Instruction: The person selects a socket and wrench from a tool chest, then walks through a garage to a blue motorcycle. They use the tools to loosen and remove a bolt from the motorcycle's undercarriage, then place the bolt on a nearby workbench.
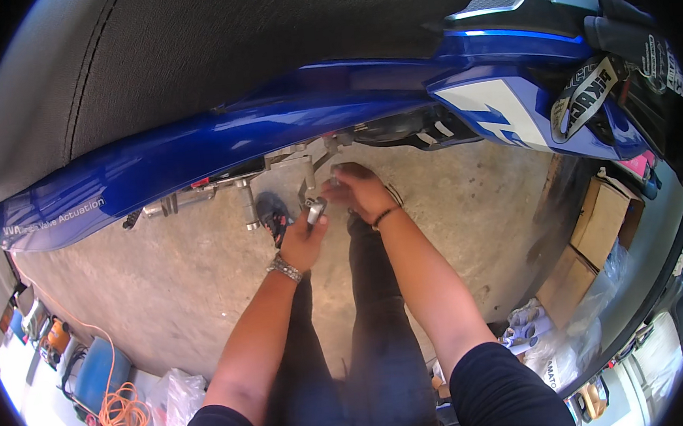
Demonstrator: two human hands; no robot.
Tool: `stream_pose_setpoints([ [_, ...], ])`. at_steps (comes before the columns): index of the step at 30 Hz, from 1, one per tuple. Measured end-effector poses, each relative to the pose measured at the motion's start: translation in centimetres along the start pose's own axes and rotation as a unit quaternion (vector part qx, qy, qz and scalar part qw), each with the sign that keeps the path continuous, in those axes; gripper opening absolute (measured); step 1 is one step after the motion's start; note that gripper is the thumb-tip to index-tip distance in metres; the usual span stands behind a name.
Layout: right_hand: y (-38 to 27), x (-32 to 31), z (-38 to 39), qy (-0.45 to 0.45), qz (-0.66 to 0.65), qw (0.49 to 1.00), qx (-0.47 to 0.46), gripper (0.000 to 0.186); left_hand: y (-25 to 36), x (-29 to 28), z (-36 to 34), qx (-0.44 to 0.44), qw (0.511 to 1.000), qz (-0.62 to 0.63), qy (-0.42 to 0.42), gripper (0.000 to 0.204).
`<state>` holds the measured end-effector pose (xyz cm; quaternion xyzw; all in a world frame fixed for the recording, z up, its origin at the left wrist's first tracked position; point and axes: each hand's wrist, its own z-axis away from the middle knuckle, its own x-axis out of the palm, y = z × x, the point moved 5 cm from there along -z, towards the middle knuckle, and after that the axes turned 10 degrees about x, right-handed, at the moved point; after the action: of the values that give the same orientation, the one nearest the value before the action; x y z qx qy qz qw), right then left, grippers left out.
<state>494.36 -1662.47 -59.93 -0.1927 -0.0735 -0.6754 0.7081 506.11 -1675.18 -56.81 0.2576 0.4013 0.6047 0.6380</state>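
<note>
My left hand is closed around a silver ratchet wrench, whose metal head sticks up past the thumb. Close by on its right, my right hand is bent toward the tool; its fingertips are smeared by motion, so I cannot tell whether they hold anything small. Both hands are just below the underside of a blue motor scooter, near its metal stand and foot parts. Part of the wrench is hidden in my left palm.
The scooter's black seat fills the upper left. Cardboard boxes and plastic bags stand at the right. A blue case and a coiled orange cord lie at the lower left. My shoe is on the concrete floor.
</note>
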Motion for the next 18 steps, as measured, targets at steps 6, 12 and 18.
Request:
stream_pose_setpoints([
  [6,0.6,0.2,7.1,0.015,-0.089,0.991,-0.097,0.037,5.8,0.6,-0.3,0.117,0.977,-0.048,-0.171,0.048],
  [12,1.0,1.7,11.5,-0.017,-0.139,0.985,-0.100,0.029,9.8,1.9,1.3,0.188,0.949,0.000,-0.253,0.051],
  [18,1.5,2.4,13.1,0.008,-0.167,0.976,-0.138,0.021,8.2,2.7,3.9,0.032,0.957,0.180,-0.224,0.072],
])
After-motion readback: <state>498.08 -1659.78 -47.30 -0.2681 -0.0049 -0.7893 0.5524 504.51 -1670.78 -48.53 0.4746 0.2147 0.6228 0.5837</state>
